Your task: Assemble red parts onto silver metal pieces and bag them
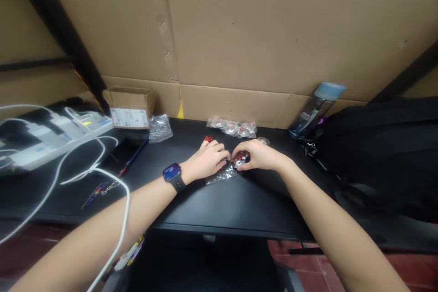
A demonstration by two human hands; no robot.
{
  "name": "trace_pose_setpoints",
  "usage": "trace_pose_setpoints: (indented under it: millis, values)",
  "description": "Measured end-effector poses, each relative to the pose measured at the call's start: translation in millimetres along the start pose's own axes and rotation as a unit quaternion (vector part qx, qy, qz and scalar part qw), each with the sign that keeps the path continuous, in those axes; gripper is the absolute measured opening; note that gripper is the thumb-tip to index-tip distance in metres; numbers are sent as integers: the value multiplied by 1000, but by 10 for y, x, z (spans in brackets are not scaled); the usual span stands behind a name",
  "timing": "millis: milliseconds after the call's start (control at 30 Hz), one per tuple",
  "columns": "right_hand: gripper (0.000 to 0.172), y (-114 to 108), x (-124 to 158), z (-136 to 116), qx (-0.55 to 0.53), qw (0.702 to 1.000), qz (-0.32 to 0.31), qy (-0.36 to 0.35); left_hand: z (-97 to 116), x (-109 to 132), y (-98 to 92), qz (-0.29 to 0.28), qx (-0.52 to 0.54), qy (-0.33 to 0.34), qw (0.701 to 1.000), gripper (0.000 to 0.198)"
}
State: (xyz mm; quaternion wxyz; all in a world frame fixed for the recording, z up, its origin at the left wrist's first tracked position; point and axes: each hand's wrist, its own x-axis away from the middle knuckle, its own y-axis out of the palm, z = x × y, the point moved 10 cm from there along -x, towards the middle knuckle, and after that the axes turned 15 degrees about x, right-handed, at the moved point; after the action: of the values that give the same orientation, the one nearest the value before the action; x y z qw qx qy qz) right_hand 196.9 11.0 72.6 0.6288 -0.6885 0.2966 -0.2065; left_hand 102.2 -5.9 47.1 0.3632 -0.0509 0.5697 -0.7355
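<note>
My right hand [251, 154] grips a small round shiny disc with red and dark markings [238, 159], thumb and fingers around its edge. Close on its left, my left hand [212, 159] has its fingers curled down at a clear plastic bag [221, 176], which lies partly under both hands. Its fingertips almost meet the disc; what exactly they pinch is partly hidden. A small red openwork piece [208, 138] shows just behind the left knuckles. Beyond my right hand lies another clear round piece [263, 140].
Several wrapped round pieces [232, 127] lie along the cardboard wall. An open cardboard box [130, 107] and a crumpled clear bag [160, 128] stand left. A power strip [61, 137] trails a white cable [126, 200] over my left forearm. Right are a bottle [316, 109] and black bag [383, 155].
</note>
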Motion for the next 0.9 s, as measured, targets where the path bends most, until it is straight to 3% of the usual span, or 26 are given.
trace_pose_setpoints:
  millis: [333, 600, 767, 900]
  values:
    - [29, -20, -26, -48, -133, 990, 42, 1, -208, -4, -103, 39, 139, -61, 988, 17]
    - [19, 219, -76, 74, -282, 957, 25, 53, -187, -5, -99, 15, 138, -57, 989, 13]
    - [28, 371, -100, 112, -383, 919, 18, 96, -207, -7, -88, 16, 143, -59, 988, 9]
    - [22, 323, -109, 86, -361, 928, 25, 86, -203, -8, -117, 27, 158, -62, 985, 10]
